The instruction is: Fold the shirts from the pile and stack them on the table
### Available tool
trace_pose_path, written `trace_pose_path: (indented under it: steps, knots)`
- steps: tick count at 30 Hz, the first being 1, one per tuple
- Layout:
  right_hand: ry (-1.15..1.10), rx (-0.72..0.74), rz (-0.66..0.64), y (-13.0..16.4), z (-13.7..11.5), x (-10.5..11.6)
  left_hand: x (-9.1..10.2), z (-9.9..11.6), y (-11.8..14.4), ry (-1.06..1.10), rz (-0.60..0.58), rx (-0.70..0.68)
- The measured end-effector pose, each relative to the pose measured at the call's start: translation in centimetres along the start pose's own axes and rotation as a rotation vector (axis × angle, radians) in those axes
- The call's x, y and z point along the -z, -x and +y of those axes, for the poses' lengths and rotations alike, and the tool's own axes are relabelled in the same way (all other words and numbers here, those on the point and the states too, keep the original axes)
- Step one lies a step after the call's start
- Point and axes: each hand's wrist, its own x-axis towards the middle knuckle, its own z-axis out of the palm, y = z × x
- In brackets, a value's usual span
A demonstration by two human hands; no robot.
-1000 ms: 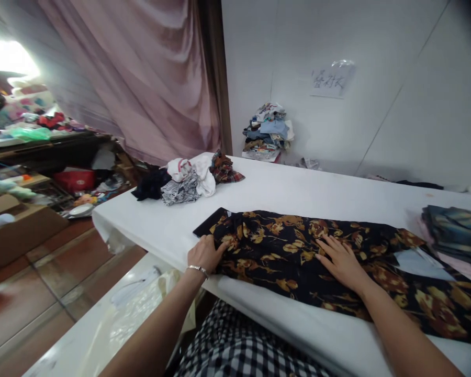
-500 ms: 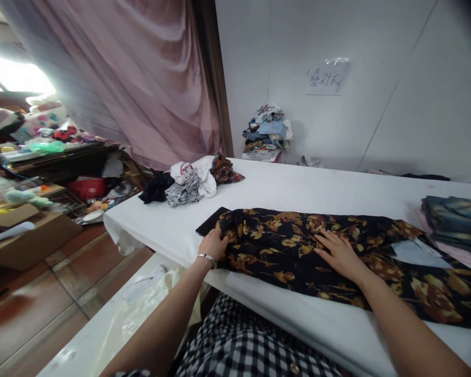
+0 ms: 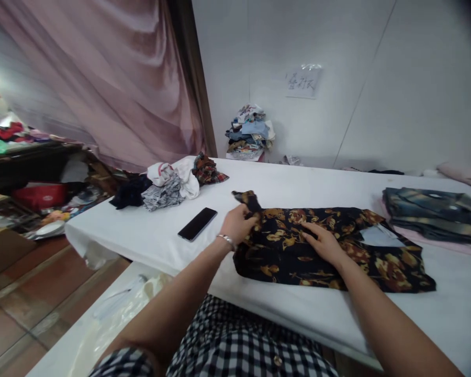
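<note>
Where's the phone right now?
Head view, left of centre: the phone lies on the white table, between the left hand and the crumpled clothes.

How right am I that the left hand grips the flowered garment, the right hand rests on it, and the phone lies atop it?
No: the phone lies on the white table, left of the flowered garment, as the head view shows. The left hand grips the garment and the right hand rests on it.

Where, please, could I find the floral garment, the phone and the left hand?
Floral garment [image 3: 290, 256]: head view, on the cloth between the hands.
Phone [image 3: 198, 224]: head view, middle of its dark screen.
Left hand [image 3: 237, 225]: head view, back of the hand.
</note>
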Motion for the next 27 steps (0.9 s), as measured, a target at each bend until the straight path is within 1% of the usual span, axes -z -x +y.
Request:
trace_pose_path:
  steps: [2,4,5,6,7,8,10,11,12,14,15,16,18,20,21,22,24,26,27]
  knots:
    - [-0.040,-0.037,0.056,0.0,-0.1,0.4,-2.8,2.8,0.5,0.054,-0.143,-0.139]
    - [-0.051,-0.063,0.086,0.0,0.0,0.6,-5.4,4.2,1.3,0.185,-0.305,-0.226]
    - [-0.056,-0.069,0.093,0.0,0.1,0.6,-6.3,4.4,1.7,0.261,-0.361,-0.248]
    - [-0.063,-0.073,0.098,0.0,0.2,0.7,-6.8,4.2,2.1,0.325,-0.383,-0.258]
    - [-0.070,-0.079,0.105,0.0,0.2,0.7,-7.1,3.6,2.4,0.359,-0.366,-0.265]
    - [-0.075,-0.084,0.115,0.0,0.2,0.8,-7.0,2.8,2.5,0.355,-0.318,-0.267]
    - [-0.071,-0.078,0.163,0.0,-0.1,1.0,-6.1,0.7,2.3,0.255,-0.172,-0.239]
    - [-0.061,-0.055,0.201,0.0,-0.4,1.2,-5.6,-0.4,2.0,0.183,-0.113,-0.191]
    - [-0.046,-0.018,0.245,0.0,-0.8,1.3,-5.1,-1.5,1.7,0.115,-0.084,-0.118]
    - [-0.002,0.077,0.313,0.0,-1.7,1.3,-4.5,-3.1,1.0,0.031,-0.106,0.060]
    - [0.023,0.121,0.304,0.1,-2.0,1.3,-4.5,-3.7,0.6,0.019,-0.143,0.134]
    - [0.050,0.156,0.249,0.1,-2.3,1.1,-4.7,-4.0,0.3,0.021,-0.181,0.183]
    - [0.112,0.180,0.049,0.3,-2.6,0.7,-5.4,-4.0,-0.4,0.039,-0.227,0.211]
    - [0.166,0.153,-0.142,0.4,-2.5,0.3,-6.4,-3.4,-1.0,0.057,-0.239,0.216]
    - [0.183,0.131,-0.194,0.5,-2.5,0.1,-6.8,-3.1,-1.3,0.066,-0.238,0.221]
    - [0.190,0.114,-0.215,0.5,-2.5,0.1,-7.0,-2.8,-1.6,0.077,-0.236,0.224]
    - [0.179,0.115,-0.203,0.5,-2.7,0.3,-6.7,-2.5,-2.0,0.119,-0.216,0.217]
    - [0.163,0.155,-0.154,0.4,-3.2,0.6,-5.4,-3.0,-2.6,0.156,-0.152,0.175]
    - [0.162,0.179,-0.129,0.4,-3.5,0.8,-4.4,-3.6,-2.8,0.157,-0.106,0.155]
